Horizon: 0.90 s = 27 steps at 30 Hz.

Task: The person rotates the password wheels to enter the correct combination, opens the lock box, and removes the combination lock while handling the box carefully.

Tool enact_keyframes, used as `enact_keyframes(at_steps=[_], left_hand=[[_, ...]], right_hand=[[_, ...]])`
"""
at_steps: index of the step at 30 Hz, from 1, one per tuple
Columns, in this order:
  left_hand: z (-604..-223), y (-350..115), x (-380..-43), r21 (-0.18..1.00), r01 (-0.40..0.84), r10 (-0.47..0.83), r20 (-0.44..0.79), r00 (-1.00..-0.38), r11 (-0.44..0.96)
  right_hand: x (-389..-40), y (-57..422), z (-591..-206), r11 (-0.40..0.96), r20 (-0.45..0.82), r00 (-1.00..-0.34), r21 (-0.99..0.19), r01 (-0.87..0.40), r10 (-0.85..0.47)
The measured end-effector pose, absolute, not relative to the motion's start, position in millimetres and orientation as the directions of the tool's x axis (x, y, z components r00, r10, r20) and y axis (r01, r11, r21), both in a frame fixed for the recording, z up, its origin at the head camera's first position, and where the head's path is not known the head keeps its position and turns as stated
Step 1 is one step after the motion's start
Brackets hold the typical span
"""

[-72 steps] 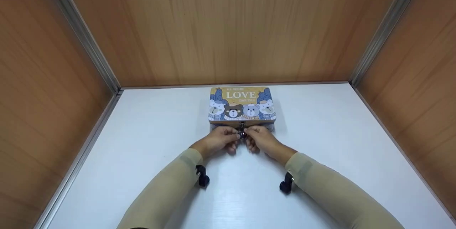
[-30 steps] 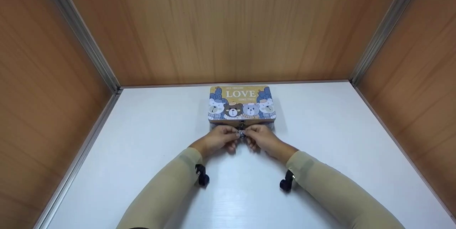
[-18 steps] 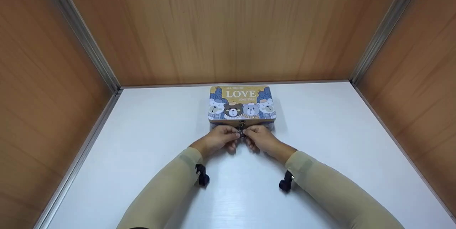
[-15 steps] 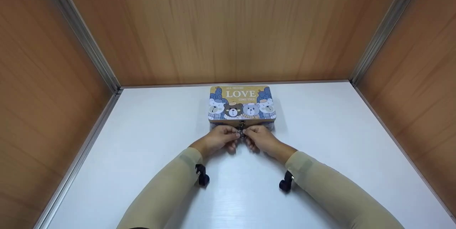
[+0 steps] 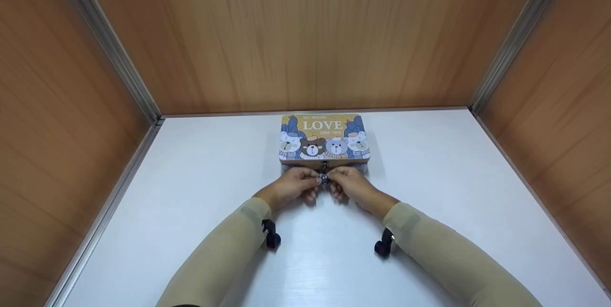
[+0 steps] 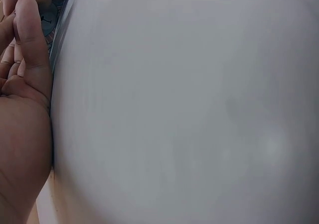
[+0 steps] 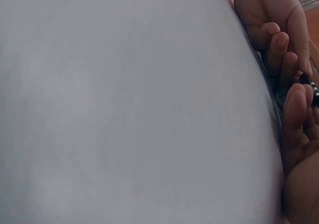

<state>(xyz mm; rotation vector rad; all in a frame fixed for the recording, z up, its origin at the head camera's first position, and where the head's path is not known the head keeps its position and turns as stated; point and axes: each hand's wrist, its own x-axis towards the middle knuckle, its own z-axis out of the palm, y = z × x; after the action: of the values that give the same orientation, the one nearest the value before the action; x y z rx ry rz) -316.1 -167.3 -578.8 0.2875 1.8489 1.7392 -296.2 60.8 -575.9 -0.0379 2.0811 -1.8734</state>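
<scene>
A tin box (image 5: 324,137) with bears and the word LOVE on its lid stands lid down near the back wall. From the clasp at its front hangs a small dark combination padlock (image 5: 325,179); in the right wrist view, the padlock (image 7: 314,90) shows pale marks on a row of dials. My left hand (image 5: 291,185) pinches the padlock from the left between thumb and fingers. From the other side my right hand (image 5: 352,185) has its thumb and index fingertips pinched on it. Fingers cover much of the lock, and the digits are too small to read.
The white table (image 5: 215,164) is bounded by a wood-grain back panel (image 5: 305,39) and side panels with grey metal corner strips (image 5: 112,44). Small black wrist cameras (image 5: 271,235) hang under both beige sleeves (image 5: 217,254).
The box and left hand stay in place. My right fingertips have shifted slightly at the padlock, whose visible face has changed between dark and shiny.
</scene>
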Motion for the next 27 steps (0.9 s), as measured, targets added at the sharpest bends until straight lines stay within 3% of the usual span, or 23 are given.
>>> enact_keyframes(at_steps=[27], left_hand=[[-578.9, -169.1, -316.5, 0.960, -0.273, 0.542, -0.264, -0.798, 0.065]], right_hand=[[-298.7, 64.4, -578.4, 0.151, -0.216, -0.947, -0.971, 0.183, -0.240]])
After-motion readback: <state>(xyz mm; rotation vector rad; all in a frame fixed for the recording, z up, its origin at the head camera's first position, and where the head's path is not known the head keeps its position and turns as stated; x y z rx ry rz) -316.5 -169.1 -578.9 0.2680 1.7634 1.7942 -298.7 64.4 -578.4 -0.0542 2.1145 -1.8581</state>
